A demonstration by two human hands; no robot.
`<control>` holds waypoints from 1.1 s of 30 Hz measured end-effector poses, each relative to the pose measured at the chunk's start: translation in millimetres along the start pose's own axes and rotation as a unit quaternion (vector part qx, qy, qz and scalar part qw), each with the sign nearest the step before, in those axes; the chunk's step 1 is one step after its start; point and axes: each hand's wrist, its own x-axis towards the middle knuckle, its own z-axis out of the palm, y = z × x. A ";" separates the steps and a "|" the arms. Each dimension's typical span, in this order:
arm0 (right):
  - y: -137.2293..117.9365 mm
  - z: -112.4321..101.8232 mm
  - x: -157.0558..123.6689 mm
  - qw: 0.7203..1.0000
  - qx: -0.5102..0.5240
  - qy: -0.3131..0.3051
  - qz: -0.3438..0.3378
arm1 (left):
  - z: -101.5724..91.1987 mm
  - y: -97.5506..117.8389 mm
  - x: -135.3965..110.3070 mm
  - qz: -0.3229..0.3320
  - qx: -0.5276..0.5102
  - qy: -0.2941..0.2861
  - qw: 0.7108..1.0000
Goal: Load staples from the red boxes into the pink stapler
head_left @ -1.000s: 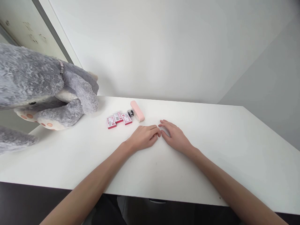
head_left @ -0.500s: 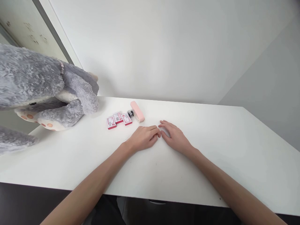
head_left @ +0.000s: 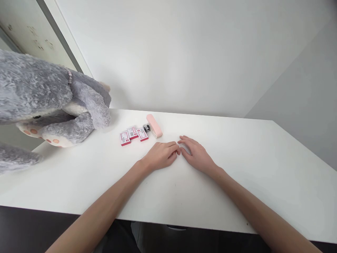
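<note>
My left hand (head_left: 163, 154) rests on the white table (head_left: 168, 196) with its fingers curled loosely in. Nothing shows in it. Beside it lies my right hand (head_left: 196, 153), thumb and fingers apart, holding nothing. The fingertips of both hands nearly meet; I cannot tell whether they touch. Just beyond my left hand is a pink stapler (head_left: 154, 125), lying at a slant. A small clear packet with dark contents (head_left: 146, 127) sits against its left side. Three small red-and-white boxes lie farther left: a left box (head_left: 125, 137), a middle box (head_left: 132, 131) and a right box (head_left: 142, 134).
A large grey plush toy (head_left: 34, 88) takes up the left end of the table, its feet and arm reaching over the surface. A white wall (head_left: 173, 56) stands behind the table. The table's front edge runs under both forearms.
</note>
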 end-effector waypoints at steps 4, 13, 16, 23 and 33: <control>1.2 0.5 0.0 1.000 0.000 0.001 -0.001 | -0.2 -0.3 0.2 -0.001 0.002 -0.004 1.000; 1.8 1.0 0.2 1.000 -0.003 0.002 -0.002 | -1.0 1.1 -0.3 -0.002 -0.002 0.003 1.000; 2.0 0.9 0.3 1.000 -0.003 0.002 -0.004 | -1.5 1.8 -0.3 -0.004 -0.003 0.002 1.000; 1.5 0.3 0.0 1.000 -0.007 -0.001 -0.003 | -0.7 1.1 -0.3 0.001 -0.011 0.011 1.000; 1.7 0.3 0.2 1.000 -0.009 -0.006 0.001 | -0.1 0.7 -0.3 -0.003 -0.012 0.009 1.000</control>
